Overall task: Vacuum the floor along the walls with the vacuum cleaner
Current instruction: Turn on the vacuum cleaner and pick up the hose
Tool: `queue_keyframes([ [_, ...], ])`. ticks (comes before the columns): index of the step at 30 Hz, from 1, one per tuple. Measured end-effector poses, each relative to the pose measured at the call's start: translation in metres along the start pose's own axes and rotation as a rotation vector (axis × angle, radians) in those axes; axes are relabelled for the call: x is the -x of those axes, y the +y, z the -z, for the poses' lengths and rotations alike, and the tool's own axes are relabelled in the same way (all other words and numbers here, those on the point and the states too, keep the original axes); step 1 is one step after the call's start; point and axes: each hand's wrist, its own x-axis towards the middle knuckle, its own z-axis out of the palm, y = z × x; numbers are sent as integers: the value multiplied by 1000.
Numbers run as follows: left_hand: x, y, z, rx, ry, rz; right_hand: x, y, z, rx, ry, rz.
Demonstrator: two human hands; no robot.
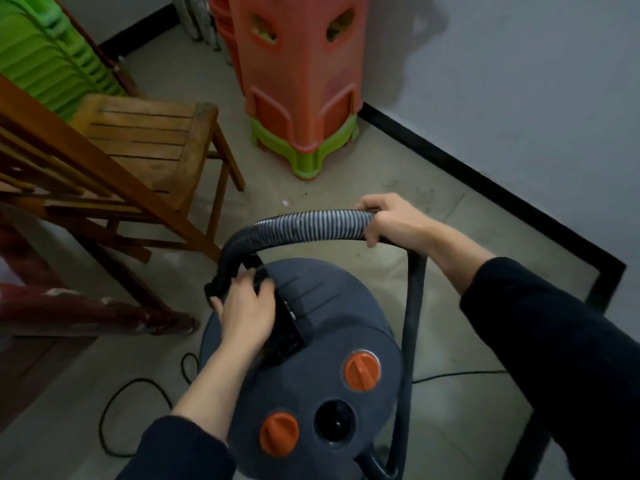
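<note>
Dark grey plastic fills the lower middle of the view: the vacuum cleaner (311, 358) stands on the floor (346, 161) at the person's feet, near the corner where the black skirting (485, 181) runs under the grey wall (519, 81). The left hand (246, 310) lies on top of the drum with its fingers (265, 289) curled over the black handle (287, 327), though blur there hides how firm the hold is. The right hand (384, 216) is wrapped round the ribbed hose (304, 225), fingers and thumb pressed about it at the crest of its arch. No nozzle shows, so I judge the suction end is not yet on the floor, and the dark specks (408, 192) by the skirting are not yet picked up. The likeliest trouble is the power cord (131, 389): it loops on the floor to the left of the drum and another stretch runs off to the right, so a drum dragged or lifted along the wall could roll over it, snag it or catch a foot. The hose bends sharply between the two hands; a hard pull from the right hand could kink it or tug its end loose from the drum. Space is tight as well: the wooden chair (145, 136) stands close on the left and the stack of orange and green stools (304, 81) just ahead against the wall, and a swinging hose or a shoved drum could knock the stack over or leave the strip behind it uncleaned.
</note>
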Motion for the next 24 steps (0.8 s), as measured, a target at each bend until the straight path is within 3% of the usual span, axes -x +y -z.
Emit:
queue_keyframes([
  [2,5,29,5,430,-47,113,30,16,17,-50,30,3],
  [5,17,78,1,1287,-403,253,80,46,38,-169,71,-14],
  [6,19,92,-3,1494,-453,300,97,55,45,-201,85,-19],
  [8,31,121,-12,1657,-435,374,133,74,57,-238,95,-50],
  [15,133,170,-63,1337,-683,169,239,145,78,-337,138,-237],
  [19,187,146,-106,888,-661,55,260,137,93,-286,305,-160],
  [24,255,120,-142,588,-745,-215,255,110,65,-279,247,-132],
])
